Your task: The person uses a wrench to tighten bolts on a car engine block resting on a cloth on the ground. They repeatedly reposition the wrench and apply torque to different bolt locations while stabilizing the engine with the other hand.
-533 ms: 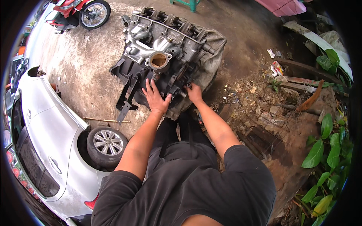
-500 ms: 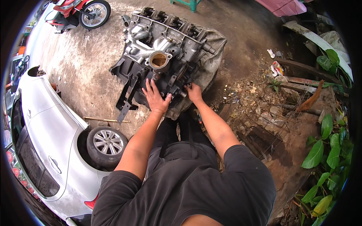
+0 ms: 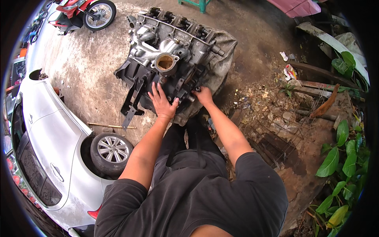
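Observation:
A car engine [image 3: 189, 51] stands in front of me, its valve gear bare along the far side. On its near left sits a silver intake manifold [image 3: 143, 51] with a round, open flange [image 3: 166, 63]. My left hand [image 3: 162, 103] lies on the dark lower part of the engine, fingers spread. At the engine's near right corner, my right hand [image 3: 204, 96] has its fingers curled and pressed together by a short metal stub [image 3: 192, 98]. Whatever those fingers hold is too small and partly hidden to name. A black metal bracket [image 3: 134, 100] sticks out left of my left hand.
Grey cloth [image 3: 226, 49] lies under the engine. To the left stand a silver car [image 3: 59, 130] and a loose wheel [image 3: 112, 152]; a red motorcycle [image 3: 85, 14] is farther off. Rubble [image 3: 272, 106], wood planks [image 3: 319, 73] and leafy plants [image 3: 339, 162] fill the right side.
My right hand has shifted very slightly at the engine's corner. The left hand rests in the same place, and the engine has not moved.

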Available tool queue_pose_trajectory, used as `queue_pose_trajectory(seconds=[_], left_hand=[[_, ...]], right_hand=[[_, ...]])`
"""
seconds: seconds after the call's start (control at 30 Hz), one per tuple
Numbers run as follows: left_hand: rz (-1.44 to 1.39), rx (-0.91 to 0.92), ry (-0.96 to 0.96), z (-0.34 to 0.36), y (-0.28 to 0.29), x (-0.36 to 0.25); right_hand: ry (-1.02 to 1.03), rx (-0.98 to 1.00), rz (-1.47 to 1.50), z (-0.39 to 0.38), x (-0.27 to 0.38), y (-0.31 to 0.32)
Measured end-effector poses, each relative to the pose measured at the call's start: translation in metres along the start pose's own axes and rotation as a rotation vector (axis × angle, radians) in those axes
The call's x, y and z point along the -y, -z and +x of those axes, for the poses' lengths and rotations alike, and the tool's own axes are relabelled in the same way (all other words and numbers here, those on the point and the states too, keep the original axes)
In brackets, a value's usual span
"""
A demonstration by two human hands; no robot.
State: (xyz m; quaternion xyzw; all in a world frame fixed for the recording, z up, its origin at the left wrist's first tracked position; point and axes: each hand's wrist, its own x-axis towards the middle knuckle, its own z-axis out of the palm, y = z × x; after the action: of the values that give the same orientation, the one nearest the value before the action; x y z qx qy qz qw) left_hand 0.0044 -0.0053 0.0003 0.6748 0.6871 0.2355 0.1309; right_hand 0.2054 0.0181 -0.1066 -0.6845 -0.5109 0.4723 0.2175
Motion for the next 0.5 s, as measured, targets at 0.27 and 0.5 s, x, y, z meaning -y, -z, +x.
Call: queue_pose_trajectory(seconds=[0.27, 0.5], left_hand=[[0.012, 0.012, 0.003, -0.001, -0.001, 0.002], [0.011, 0.008, 0.003, 0.0, -0.001, 0.001]], right_hand=[[0.171, -0.05, -0.214, -0.005, 0.002, 0.001], [-0.42, 0.235, 0.585, 0.015, -0.016, -0.008]])
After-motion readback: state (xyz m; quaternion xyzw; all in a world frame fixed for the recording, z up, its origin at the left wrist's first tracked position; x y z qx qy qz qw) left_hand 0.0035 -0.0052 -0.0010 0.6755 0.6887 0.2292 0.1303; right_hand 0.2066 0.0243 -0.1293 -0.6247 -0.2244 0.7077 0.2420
